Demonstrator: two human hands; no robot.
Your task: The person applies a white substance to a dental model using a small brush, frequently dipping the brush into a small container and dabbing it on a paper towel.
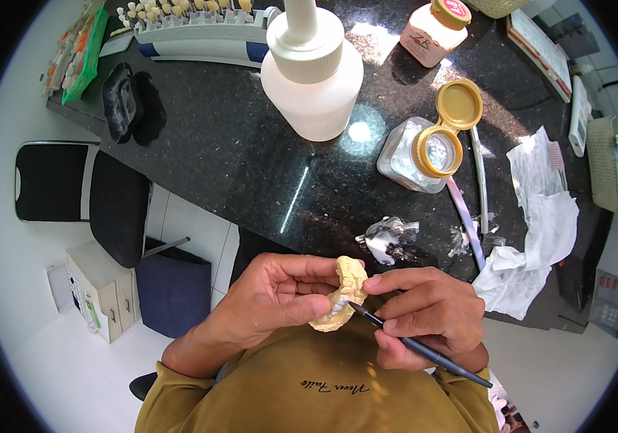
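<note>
My left hand (269, 299) grips a yellow plaster dental cast (352, 277) between thumb and fingers, above my lap near the table's edge. White shows on the tooth part of the cast. In my right hand (435, 307) is a thin dark brush (428, 353), held like a pen. Its pointed dark tip meets the white area, and my right index finger rests at the cast's edge. Just beyond my hands, a smear of white paste (382, 239) lies on the dark tabletop.
A white pump bottle (312, 101), an open jar (403, 155) with a gold lid and a pink bottle (424, 43) stand on the black table (215, 151). Crumpled tissue (518, 278) and a pink-purple stick (468, 224) lie right. A tooth shade guide (201, 36) sits far left.
</note>
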